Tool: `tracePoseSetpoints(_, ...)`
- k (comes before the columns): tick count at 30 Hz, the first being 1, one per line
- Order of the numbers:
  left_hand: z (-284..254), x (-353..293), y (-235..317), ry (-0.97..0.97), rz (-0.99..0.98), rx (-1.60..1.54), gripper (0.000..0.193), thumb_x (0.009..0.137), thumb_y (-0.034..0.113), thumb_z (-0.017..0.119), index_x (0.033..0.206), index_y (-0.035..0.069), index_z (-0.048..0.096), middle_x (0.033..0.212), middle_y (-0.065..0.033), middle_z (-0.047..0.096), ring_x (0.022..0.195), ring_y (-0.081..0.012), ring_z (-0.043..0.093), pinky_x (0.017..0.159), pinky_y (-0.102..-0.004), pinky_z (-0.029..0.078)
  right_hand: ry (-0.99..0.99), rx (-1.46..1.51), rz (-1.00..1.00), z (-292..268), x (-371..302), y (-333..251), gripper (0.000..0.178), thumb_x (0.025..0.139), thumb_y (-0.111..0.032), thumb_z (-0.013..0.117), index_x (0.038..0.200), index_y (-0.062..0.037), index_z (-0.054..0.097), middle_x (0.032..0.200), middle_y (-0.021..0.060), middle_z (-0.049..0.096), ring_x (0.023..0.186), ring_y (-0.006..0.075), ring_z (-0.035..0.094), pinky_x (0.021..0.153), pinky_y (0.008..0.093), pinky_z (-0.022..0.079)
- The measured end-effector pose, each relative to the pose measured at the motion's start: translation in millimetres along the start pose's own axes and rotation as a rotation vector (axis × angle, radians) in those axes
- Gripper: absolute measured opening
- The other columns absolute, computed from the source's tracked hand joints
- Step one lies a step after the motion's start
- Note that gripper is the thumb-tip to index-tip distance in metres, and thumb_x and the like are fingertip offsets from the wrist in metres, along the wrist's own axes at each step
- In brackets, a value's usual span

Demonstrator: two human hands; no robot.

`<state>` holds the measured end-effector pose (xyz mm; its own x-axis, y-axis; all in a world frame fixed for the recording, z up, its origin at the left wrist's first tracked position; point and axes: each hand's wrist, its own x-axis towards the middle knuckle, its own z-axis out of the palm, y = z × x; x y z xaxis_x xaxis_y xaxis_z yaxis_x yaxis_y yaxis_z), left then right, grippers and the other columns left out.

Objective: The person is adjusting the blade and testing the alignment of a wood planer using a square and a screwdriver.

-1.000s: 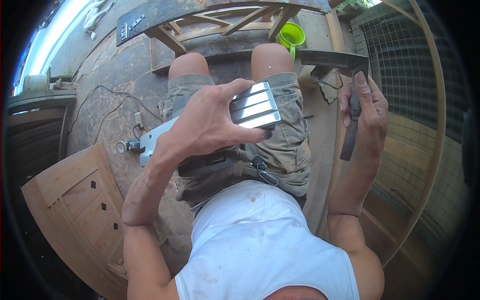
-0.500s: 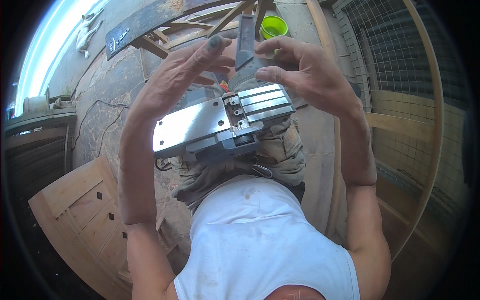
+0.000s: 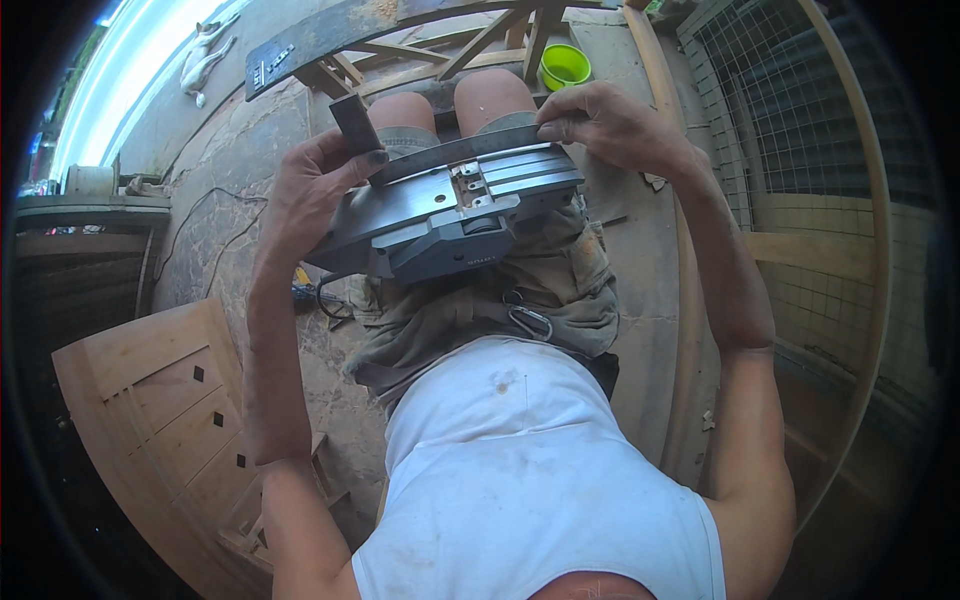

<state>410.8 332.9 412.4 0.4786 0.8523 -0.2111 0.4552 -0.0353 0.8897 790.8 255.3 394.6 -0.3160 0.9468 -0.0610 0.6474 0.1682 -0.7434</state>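
Observation:
An electric hand planer (image 3: 440, 245) lies upside down across my lap, its shiny metal sole and the cutter slot facing up. Along the far side of the sole runs the long steel blade of a try square (image 3: 460, 152), standing on edge; it appears to touch the sole. At its left end my left hand (image 3: 305, 185) is closed on the square, thumb by the corner where the thick dark stock meets the blade. The blade's right end is pinched between thumb and fingers of my right hand (image 3: 610, 125).
Past my knees stands a dark-topped wooden bench (image 3: 345, 35). A green bucket (image 3: 565, 68) is behind it, and a dog (image 3: 207, 62) lies at the far left. At lower left rests a wooden panel (image 3: 165, 420); a cord (image 3: 215, 210) crosses the floor. Wire mesh (image 3: 770, 110) lines the right.
The try square has turned from pointing away beyond the planer to lying lengthwise along its sole. Both hands have closed on its ends, and the planer's sole has tilted away.

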Motion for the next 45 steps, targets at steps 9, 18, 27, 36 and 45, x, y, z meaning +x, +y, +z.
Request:
tracePoseSetpoints(9,0,-1,-9,-0.011,0.034,0.025,0.041,0.105,0.028,0.080,0.137,0.002,0.075,0.112,-0.0127,0.083,0.104,-0.0148,0.073,0.095,-0.0336,0.056,0.129,0.109,0.036,19,-14,9,0.027,0.106,-0.011,0.074,0.131,-0.0026,0.080,0.121,0.0118,0.082,0.114,0.0205,0.075,0.105,0.0355,0.058)
tracePoseSetpoints(18,3,-4,-2,-0.004,-0.010,0.047,0.037,0.108,0.023,0.076,0.136,0.000,0.074,0.109,-0.0103,0.082,0.099,-0.0134,0.072,0.093,-0.0330,0.056,0.154,0.197,0.034,26,-17,11,0.031,0.108,-0.016,0.074,0.137,-0.0087,0.079,0.117,0.0037,0.082,0.096,0.0106,0.069,0.081,0.0279,0.057)
tracePoseSetpoints(27,2,-2,1,-0.044,0.031,-0.031,0.040,0.107,0.024,0.078,0.137,-0.002,0.075,0.116,-0.0066,0.081,0.104,-0.0115,0.070,0.101,-0.0307,0.054,0.173,0.232,-0.001,28,-12,23,0.032,0.108,-0.019,0.074,0.137,-0.0087,0.079,0.119,0.0037,0.082,0.100,0.0116,0.070,0.086,0.0291,0.058)
tracePoseSetpoints(36,1,-4,-2,-0.040,0.017,0.018,0.041,0.107,0.024,0.078,0.138,-0.003,0.074,0.119,-0.0086,0.081,0.106,-0.0127,0.070,0.103,-0.0311,0.053,0.168,0.263,-0.018,30,-17,17,0.032,0.108,-0.018,0.073,0.137,-0.0058,0.078,0.127,0.0072,0.080,0.107,0.0152,0.073,0.094,0.0309,0.060)
tracePoseSetpoints(45,1,-3,-2,-0.030,0.030,0.037,0.042,0.106,0.024,0.078,0.138,-0.003,0.074,0.120,-0.0097,0.081,0.109,-0.0142,0.071,0.105,-0.0316,0.053,0.166,0.238,-0.026,30,-16,20,0.031,0.109,-0.014,0.071,0.138,-0.0048,0.077,0.119,0.0053,0.080,0.103,0.0142,0.072,0.091,0.0306,0.060)
